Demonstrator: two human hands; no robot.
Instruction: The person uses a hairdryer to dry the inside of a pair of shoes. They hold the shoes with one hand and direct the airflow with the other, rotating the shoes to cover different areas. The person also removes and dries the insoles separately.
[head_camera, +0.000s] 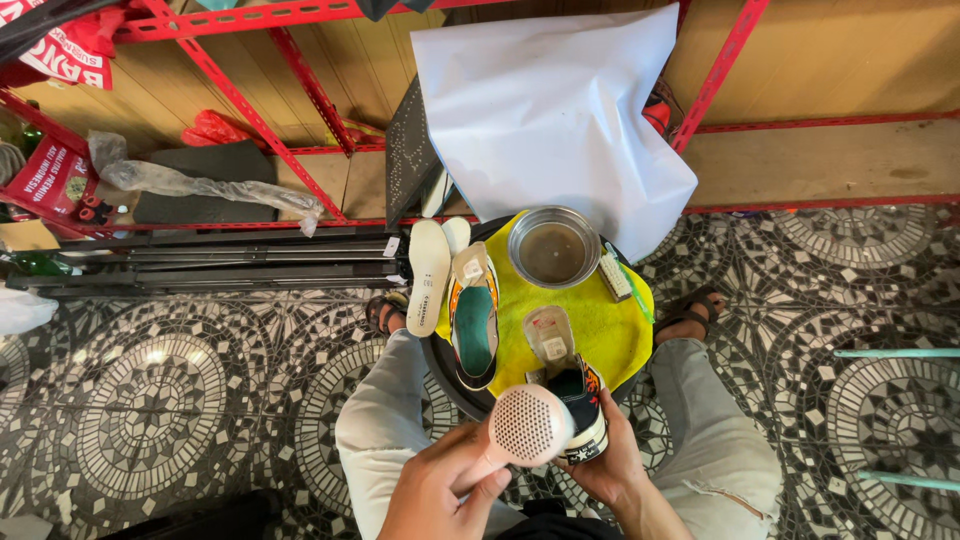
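Note:
My left hand (445, 490) grips a pink hair dryer (528, 426) by its handle, the perforated back grille facing the camera, its nose aimed at a shoe. My right hand (610, 468) holds that dark sneaker (580, 395) with a white toe cap from below, tongue pulled up. The second sneaker (474, 320), teal-lined with an orange edge, lies on the yellow cloth (610, 325) that covers a round black tray (445, 375) between my knees.
A metal bowl (553, 248) of brownish liquid and a small brush (614, 276) sit on the cloth. Two white insoles (428, 277) lean off the tray's left rim. White paper (560, 110) hangs from a red metal shelf (250, 120); black poles (220, 260) lie on the patterned tile floor.

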